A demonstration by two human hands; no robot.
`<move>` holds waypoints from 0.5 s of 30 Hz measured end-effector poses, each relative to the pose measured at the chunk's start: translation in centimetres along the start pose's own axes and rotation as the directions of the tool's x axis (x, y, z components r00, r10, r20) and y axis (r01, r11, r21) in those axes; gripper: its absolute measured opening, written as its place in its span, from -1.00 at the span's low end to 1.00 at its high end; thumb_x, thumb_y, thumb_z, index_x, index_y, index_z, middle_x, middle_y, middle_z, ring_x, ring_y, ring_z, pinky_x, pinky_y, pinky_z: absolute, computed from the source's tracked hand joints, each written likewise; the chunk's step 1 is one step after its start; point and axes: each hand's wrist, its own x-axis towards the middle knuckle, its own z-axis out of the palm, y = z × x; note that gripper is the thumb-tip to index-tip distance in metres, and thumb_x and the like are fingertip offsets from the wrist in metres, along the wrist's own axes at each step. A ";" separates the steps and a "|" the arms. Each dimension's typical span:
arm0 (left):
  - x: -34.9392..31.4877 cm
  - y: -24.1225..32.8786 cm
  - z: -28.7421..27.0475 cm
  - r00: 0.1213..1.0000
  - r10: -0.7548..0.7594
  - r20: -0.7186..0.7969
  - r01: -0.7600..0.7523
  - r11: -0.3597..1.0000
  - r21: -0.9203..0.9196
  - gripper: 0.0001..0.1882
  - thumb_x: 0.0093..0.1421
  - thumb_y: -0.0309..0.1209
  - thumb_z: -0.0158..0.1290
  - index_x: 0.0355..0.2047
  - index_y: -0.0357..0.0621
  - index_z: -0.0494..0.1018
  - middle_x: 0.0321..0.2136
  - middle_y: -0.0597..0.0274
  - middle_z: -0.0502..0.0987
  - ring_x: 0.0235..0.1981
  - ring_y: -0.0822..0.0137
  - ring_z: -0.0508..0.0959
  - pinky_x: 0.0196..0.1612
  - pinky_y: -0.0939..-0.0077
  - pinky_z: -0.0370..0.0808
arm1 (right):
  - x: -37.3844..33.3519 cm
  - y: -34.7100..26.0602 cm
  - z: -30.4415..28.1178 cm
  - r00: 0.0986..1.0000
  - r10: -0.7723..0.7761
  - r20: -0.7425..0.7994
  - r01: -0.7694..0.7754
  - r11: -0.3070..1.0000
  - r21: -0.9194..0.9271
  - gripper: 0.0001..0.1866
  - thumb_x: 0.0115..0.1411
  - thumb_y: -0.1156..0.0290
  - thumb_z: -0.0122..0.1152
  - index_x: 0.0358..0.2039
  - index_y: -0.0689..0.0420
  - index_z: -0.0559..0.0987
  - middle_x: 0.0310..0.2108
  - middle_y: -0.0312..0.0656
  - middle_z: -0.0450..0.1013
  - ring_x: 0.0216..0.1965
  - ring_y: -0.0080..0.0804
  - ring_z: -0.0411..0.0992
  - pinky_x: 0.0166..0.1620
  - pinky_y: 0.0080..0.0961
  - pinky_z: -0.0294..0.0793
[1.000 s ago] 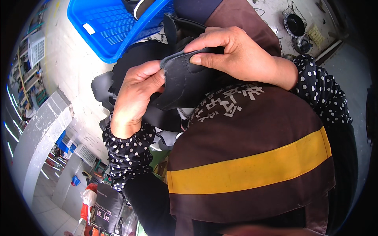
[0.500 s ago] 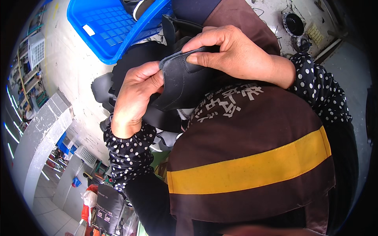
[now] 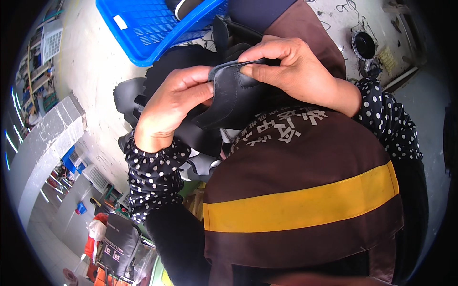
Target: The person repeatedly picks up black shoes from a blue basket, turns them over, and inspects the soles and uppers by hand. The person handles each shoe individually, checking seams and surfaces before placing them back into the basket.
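Note:
A black leather shoe upper (image 3: 224, 97), with stitch lines along its edge, is stretched between my hands above my lap. My left hand (image 3: 167, 105) pinches its left edge between thumb and fingers. On the top edge, my right hand (image 3: 293, 69) has thumb and forefinger closed near a stitched corner. The far part of the upper lies partly hidden behind my right fingers. More black cut pieces (image 3: 131, 95) lie behind and beside my left hand, some with jagged edges.
A blue plastic basket (image 3: 129, 45) with a dark shoe (image 3: 183, 8) in it stands beyond my hands. My brown apron (image 3: 296, 162) with a yellow band covers my lap. A round black pan (image 3: 363, 45) sits at the far right, and a grey bag (image 3: 119, 243) at the lower left.
Both hands and the shoe upper have shifted slightly to the right in view, along with the basket. The pinch on the upper stays the same.

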 end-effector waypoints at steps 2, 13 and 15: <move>0.2 0.0 -0.2 1.000 -0.016 0.008 0.016 1.000 0.000 -0.75 0.33 -0.48 0.07 -0.07 -0.33 0.62 -0.31 0.36 0.62 -0.30 0.56 0.53 -0.15 0.63 0.48 | 0.0 0.0 -0.1 1.000 0.011 0.002 -0.011 1.000 0.018 -0.82 0.28 0.59 0.36 -0.10 0.21 0.72 -0.32 -0.32 0.54 -0.23 -0.62 0.50 -0.13 -0.66 0.47; -0.2 0.1 0.5 0.993 -0.006 -0.118 0.020 0.993 0.116 -0.80 0.31 -0.35 0.16 -0.36 -0.24 0.60 -0.53 0.51 0.44 -0.45 0.65 0.36 -0.35 0.64 0.28 | 0.0 0.2 -0.3 1.000 -0.003 -0.005 0.003 0.999 -0.036 -0.80 0.30 0.59 0.35 -0.07 0.23 0.71 -0.30 -0.31 0.54 -0.22 -0.62 0.50 -0.11 -0.64 0.49; -0.3 0.1 0.9 0.990 -0.004 -0.144 0.021 0.993 0.119 -0.81 0.33 -0.37 0.17 -0.35 -0.25 0.61 -0.53 0.52 0.43 -0.45 0.66 0.34 -0.37 0.64 0.26 | 0.0 0.2 -0.3 1.000 0.008 -0.008 -0.009 0.998 -0.062 -0.80 0.30 0.59 0.35 -0.07 0.23 0.71 -0.30 -0.31 0.54 -0.22 -0.62 0.50 -0.11 -0.64 0.48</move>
